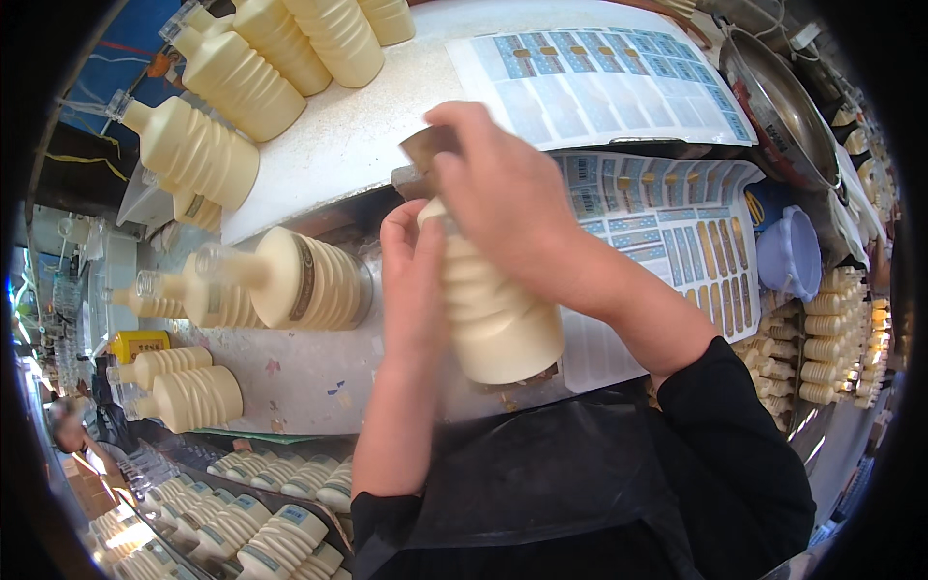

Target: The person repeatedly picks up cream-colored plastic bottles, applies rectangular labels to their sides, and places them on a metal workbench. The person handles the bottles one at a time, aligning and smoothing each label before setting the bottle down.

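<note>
While the person stands at the near edge of the worktop, a cream ribbed bottle is held just above it, tilted with its neck pointing toward the far edge and its base toward the body. The left hand is wrapped along the bottle's left flank, fingers closed on the ribs, apparently to steady it against turning. The right hand covers the shoulder and neck from above, fingers closed around them and around a small brown piece at the neck; whether this is a label or a cap cannot be told. Sheets of blue and gold labels lie at the right side of the worktop, within short reach of the right hand. A labelled bottle lies on its side just left of the hands, and more bottles lie in a row toward the far left corner. Further bottles fill trays below the near edge.
</note>
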Motion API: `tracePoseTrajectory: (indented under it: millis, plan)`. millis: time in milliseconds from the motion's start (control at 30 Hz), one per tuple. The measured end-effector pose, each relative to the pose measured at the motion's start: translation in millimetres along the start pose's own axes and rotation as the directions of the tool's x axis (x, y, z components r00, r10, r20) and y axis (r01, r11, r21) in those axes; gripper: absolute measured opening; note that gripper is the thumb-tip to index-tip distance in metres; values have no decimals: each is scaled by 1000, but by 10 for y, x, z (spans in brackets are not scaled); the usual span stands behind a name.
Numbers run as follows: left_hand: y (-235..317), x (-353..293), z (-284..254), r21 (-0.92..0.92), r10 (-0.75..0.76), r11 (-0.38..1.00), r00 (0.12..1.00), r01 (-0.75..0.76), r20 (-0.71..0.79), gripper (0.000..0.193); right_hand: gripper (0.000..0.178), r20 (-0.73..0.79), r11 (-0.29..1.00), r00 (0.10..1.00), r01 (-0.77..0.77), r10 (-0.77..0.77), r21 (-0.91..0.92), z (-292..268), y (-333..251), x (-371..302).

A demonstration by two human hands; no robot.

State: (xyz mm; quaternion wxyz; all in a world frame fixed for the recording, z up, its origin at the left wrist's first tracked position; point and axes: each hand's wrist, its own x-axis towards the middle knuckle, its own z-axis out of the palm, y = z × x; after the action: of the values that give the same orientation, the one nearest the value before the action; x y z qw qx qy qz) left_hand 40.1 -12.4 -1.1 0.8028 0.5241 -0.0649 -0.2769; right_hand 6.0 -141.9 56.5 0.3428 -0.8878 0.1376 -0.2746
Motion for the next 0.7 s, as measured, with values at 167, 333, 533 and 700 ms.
tracePoseTrajectory:
  millis: [167,333,533,700]
  plan:
    - [-17,-8,-45,-77,-34,996,999,36,29,28,33,-87,982,987,-119,132,143,-188,473,-103]
    - [-41,-27,-28,-155,-19,988,1000,20,5,26,34,-133,982,987,-71,95,175,-209,624,-157]
    - [52,-86,73,-189,-49,981,998,42,-33,25,35,-76,955,995,-42,67,294,-236,303,-98]
    - [128,-178,177,-159,-41,987,997,30,-71,23,33,47,992,999,-15,9,123,-128,-81,-14]
